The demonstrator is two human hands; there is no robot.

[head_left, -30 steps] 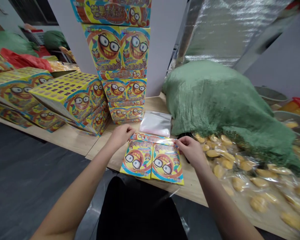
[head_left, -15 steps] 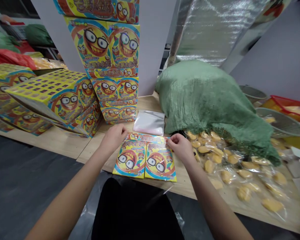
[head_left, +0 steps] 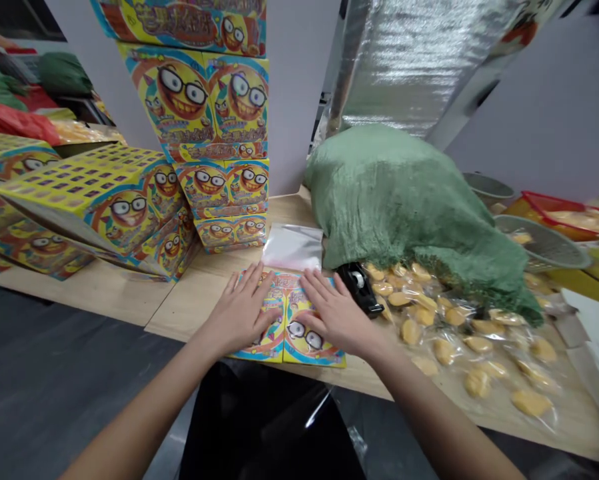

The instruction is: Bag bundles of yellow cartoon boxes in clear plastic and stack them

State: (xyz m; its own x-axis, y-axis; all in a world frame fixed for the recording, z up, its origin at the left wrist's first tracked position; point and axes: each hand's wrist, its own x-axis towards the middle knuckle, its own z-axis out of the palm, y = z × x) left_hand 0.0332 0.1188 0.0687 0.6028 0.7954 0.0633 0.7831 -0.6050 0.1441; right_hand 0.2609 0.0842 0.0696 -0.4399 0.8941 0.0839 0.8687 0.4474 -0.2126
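Two printed packets (head_left: 314,347) with a cartoon face in glasses lie side by side on the wooden table (head_left: 199,287), yellow with blue borders. My left hand (head_left: 242,310) and my right hand (head_left: 334,313) rest flat on them, fingers spread, and hide most of the print. Just above my fingertips lies a small stack of clear plastic bags (head_left: 293,247). To the right of my right hand stands a black tape dispenser (head_left: 360,289), close to yellow pieces in clear wrappers (head_left: 444,347).
A green mesh sack (head_left: 399,200) bulges behind the wrapped pieces. Stacked printed cartons (head_left: 214,133) rise at the back, with more cartons (head_left: 104,200) to the left. A grey colander (head_left: 542,243) and a red tray (head_left: 559,217) sit far right, beyond a foil sheet (head_left: 419,67).
Both hands have gone from holding the packets' top edge to lying flat across them, fingers spread. The black tape dispenser now shows fully. The scene has shifted slightly left in view.
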